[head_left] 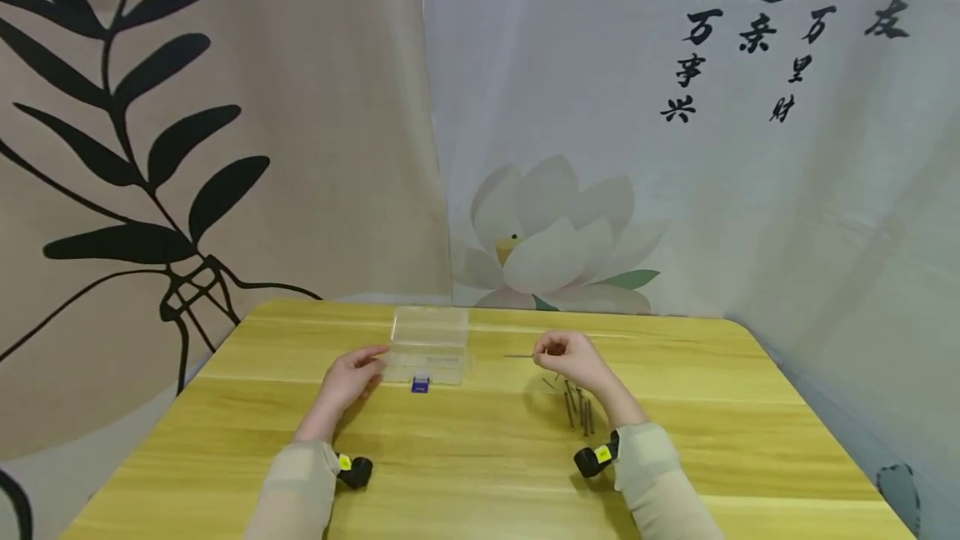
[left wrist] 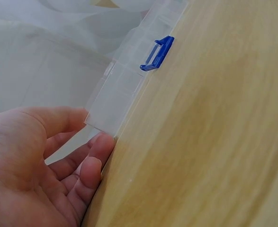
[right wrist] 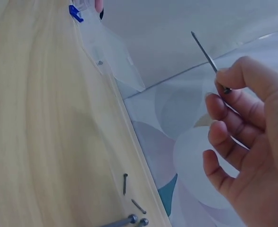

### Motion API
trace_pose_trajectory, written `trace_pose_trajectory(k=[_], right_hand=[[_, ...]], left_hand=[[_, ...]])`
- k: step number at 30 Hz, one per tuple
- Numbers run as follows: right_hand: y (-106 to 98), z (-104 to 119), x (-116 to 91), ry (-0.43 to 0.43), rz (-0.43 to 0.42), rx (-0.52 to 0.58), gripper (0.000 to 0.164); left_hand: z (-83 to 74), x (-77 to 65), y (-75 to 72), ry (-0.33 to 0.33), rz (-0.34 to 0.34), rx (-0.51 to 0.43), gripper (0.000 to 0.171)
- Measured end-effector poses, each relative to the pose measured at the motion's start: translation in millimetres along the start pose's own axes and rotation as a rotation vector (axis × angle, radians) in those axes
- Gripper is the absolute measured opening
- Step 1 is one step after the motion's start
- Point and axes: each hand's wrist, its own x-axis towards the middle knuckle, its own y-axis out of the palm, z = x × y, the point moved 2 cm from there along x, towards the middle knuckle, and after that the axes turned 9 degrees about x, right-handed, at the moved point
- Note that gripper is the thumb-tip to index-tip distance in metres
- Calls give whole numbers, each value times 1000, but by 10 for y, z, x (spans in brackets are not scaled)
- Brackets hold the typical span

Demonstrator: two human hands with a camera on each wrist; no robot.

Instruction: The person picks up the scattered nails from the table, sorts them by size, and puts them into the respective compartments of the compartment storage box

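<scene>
A clear plastic box lies with its transparent lid raised at the back and a blue latch at its front. My left hand is at the box's left end, its relaxed fingertips touching the corner. Between thumb and index finger, my right hand pinches a nail by its head end, the point directed left toward the box. The other right fingers are loosely bent. Below that hand, several loose nails lie on the table, with smaller ones beside them.
The wooden table reaches back to a printed curtain. Through the box's clear wall, a small dark piece shows at its right end. Black wrist cameras sit on both sleeves.
</scene>
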Motion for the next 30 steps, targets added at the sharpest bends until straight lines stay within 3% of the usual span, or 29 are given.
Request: trace_pose_trajectory(k=[5,13,15,21,30], right_hand=[[87,14,90,-25,-15,57,12],[262,-43,420,-61,-16,102,14],[306,42,462,-59,-5,116,14],[489,-10,707,-36,-10,66,10],[724,75,952,-140,-72,-28,4]], left_hand=[[-12,16,-12,21,8,-2,36],[-34,-33,-11,19,0,-10,36],[-34,-40,-15,19,1,-13,36],[-13,-36,-28,15,-7,-24,35],[-15,-18,-10,17,-13,-33,35]])
